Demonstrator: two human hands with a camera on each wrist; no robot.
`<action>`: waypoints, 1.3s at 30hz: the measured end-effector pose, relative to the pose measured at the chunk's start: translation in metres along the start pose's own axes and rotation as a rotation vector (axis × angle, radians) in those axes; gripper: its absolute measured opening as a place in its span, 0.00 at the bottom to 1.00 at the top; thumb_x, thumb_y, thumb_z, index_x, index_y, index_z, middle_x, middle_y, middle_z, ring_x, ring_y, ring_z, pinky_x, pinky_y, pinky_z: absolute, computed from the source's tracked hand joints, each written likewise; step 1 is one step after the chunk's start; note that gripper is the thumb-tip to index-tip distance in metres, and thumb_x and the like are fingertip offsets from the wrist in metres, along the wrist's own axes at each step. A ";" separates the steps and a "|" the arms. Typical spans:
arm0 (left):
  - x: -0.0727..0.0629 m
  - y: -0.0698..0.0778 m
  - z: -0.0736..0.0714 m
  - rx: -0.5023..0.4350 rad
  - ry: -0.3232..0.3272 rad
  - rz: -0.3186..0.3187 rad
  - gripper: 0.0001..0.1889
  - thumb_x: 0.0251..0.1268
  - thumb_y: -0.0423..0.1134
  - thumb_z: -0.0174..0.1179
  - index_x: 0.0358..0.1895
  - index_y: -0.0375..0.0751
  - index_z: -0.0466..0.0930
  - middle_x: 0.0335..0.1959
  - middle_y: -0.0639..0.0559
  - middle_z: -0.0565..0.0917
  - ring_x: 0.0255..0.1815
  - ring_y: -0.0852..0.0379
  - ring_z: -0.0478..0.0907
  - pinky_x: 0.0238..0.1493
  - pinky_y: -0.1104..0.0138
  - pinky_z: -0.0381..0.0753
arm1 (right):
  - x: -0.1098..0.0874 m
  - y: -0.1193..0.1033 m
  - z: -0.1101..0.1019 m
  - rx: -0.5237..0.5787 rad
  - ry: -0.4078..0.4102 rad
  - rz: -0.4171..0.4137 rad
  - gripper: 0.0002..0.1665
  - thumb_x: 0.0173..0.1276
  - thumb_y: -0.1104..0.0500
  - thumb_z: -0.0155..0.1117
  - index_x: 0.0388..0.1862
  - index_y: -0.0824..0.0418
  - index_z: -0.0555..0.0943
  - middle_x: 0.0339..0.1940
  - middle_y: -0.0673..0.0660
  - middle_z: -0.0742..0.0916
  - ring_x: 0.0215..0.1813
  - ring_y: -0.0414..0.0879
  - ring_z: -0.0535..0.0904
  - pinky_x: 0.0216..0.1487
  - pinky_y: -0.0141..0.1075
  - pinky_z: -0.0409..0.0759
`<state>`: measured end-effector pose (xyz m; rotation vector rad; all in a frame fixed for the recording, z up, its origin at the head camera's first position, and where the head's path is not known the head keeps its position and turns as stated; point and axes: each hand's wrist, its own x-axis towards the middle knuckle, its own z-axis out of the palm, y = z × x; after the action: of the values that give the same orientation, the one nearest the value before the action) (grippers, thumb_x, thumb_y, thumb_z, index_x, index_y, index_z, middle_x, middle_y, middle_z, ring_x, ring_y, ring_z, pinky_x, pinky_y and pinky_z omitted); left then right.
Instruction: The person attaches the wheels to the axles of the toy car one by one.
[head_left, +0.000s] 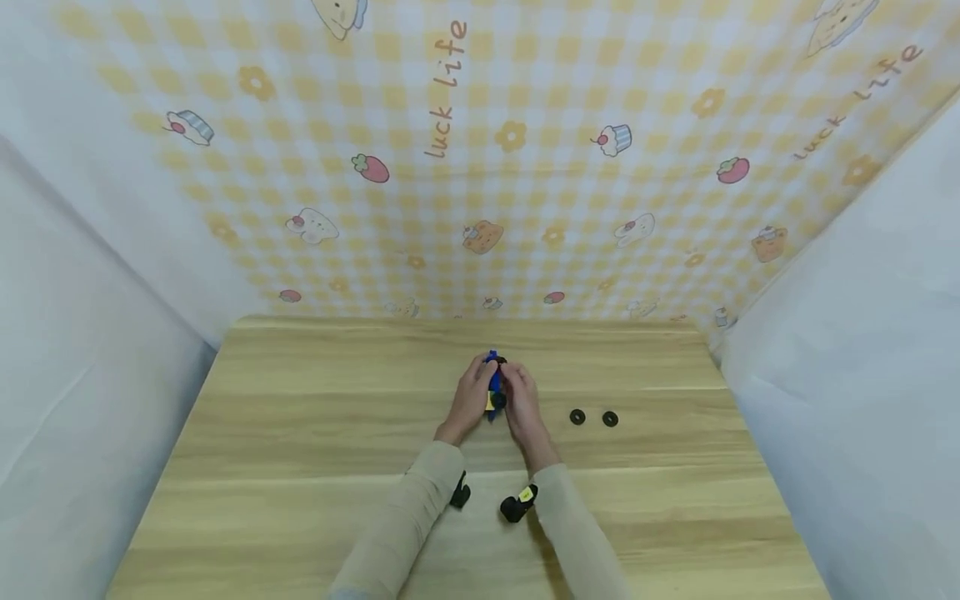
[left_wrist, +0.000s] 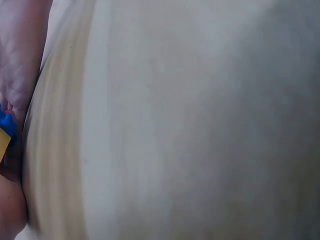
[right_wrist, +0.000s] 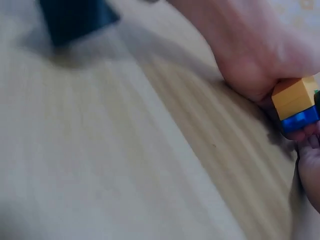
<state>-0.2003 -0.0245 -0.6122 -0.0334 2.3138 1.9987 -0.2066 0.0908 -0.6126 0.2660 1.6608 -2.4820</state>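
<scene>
A small blue toy vehicle [head_left: 495, 381], built of blocks, is held between both hands over the table's middle. My left hand [head_left: 471, 392] grips it from the left side. A yellow block [right_wrist: 295, 97] sits on its blue base [right_wrist: 301, 120] in the right wrist view. Near its close end is a black wheel [head_left: 498, 401]. At the far end, my right hand [head_left: 522, 396] pinches a black tyre [head_left: 502, 361] against the vehicle's right side. Fingers partly hide that contact. Only a sliver of blue part [left_wrist: 7, 122] shows in the left wrist view.
Two loose black tyres [head_left: 577, 417] [head_left: 611, 419] lie side by side on the wooden table [head_left: 300, 417], right of the hands. A yellow checked cloth [head_left: 420, 192] hangs behind the table, with white cloth [head_left: 847, 333] at the sides.
</scene>
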 end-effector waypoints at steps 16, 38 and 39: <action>0.004 0.004 -0.016 -0.126 -0.037 -0.006 0.25 0.83 0.52 0.38 0.64 0.39 0.75 0.58 0.43 0.80 0.59 0.50 0.75 0.64 0.55 0.72 | 0.007 0.000 0.013 -0.204 -0.018 -0.088 0.23 0.76 0.41 0.56 0.42 0.58 0.85 0.41 0.48 0.85 0.47 0.39 0.78 0.48 0.28 0.77; 0.002 0.002 -0.006 -0.071 -0.005 0.022 0.29 0.81 0.56 0.39 0.64 0.37 0.75 0.63 0.40 0.79 0.66 0.46 0.74 0.70 0.51 0.69 | -0.001 -0.003 0.008 -0.265 -0.034 -0.138 0.25 0.82 0.49 0.45 0.52 0.65 0.83 0.49 0.52 0.85 0.51 0.39 0.79 0.54 0.30 0.76; 0.002 0.002 -0.005 -0.070 0.004 0.033 0.29 0.81 0.57 0.40 0.64 0.37 0.75 0.63 0.40 0.79 0.66 0.45 0.74 0.70 0.51 0.69 | -0.004 -0.007 0.010 -0.278 -0.052 -0.140 0.25 0.83 0.51 0.42 0.53 0.66 0.82 0.48 0.52 0.85 0.51 0.39 0.78 0.54 0.30 0.76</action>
<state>-0.2025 -0.0292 -0.6101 -0.0035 2.2605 2.0970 -0.2047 0.0846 -0.6013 0.0542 2.0354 -2.2864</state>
